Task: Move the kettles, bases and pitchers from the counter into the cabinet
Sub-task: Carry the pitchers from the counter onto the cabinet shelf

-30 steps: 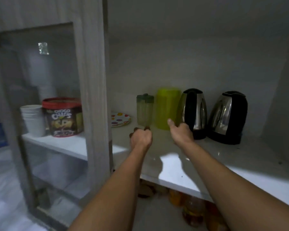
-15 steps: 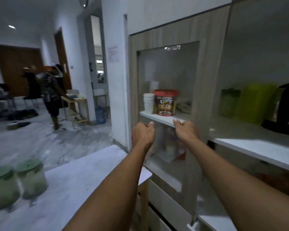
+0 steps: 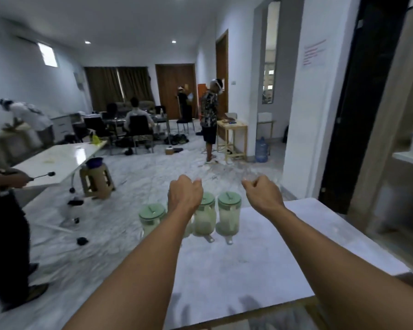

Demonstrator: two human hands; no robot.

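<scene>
Both hands empty, left hand (image 3: 185,196) and right hand (image 3: 262,197) with fingers loosely curled above the pitchers (image 3: 229,216) at the table's (image 3: 260,258) 12 o'clock edge; we take handles low, one per hand, keeping lids level.

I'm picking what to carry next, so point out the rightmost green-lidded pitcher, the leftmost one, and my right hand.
Rightmost clear plastic pitcher with green lid (image 3: 229,216): head view, on its clear body.
Leftmost clear plastic pitcher with green lid (image 3: 151,211): head view, on its lid.
Right hand (image 3: 262,194): head view, back of the hand.
</scene>
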